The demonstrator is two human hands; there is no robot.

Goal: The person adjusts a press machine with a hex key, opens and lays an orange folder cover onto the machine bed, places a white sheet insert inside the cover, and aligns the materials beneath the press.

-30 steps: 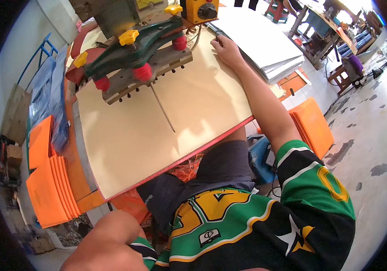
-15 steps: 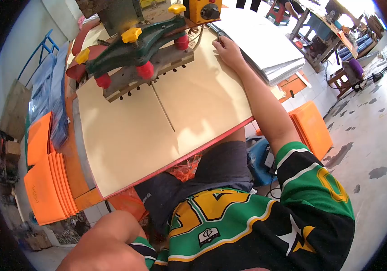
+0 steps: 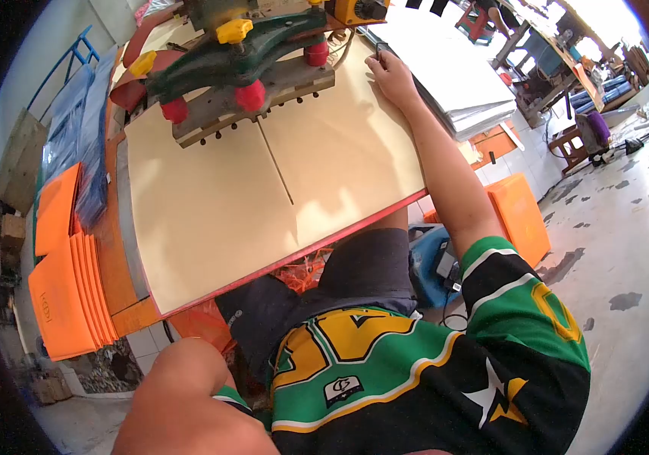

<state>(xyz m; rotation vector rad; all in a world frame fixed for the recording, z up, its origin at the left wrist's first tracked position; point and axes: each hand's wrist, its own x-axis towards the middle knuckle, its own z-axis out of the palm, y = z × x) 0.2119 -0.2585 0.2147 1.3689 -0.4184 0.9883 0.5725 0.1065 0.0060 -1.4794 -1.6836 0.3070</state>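
My right hand (image 3: 394, 78) is closed at the far right corner of a large cream sheet (image 3: 203, 205), its fingers around a small dark piece (image 3: 381, 50) too small to name. Under the sheet, a red edge (image 3: 340, 230) shows along the near side. A dark slit-like line (image 3: 277, 161) runs down the sheet's middle. Above its far part hangs a green press head (image 3: 271, 49) with red cushions, yellow knobs and a metal bar. My left arm (image 3: 188, 394) is bent toward the camera at lower left; the left hand itself is out of view.
Orange folded covers (image 3: 67, 303) are stacked on the left, with plastic-wrapped blue material (image 3: 74, 136) behind. A pile of white sheets (image 3: 453, 76) lies beyond my right hand. More orange covers (image 3: 520, 216) sit at lower right. A wooden workbench (image 3: 544, 45) stands farther back.
The camera view has shifted slightly, so the press and the sheet appear higher. My right hand stays closed at the same corner.
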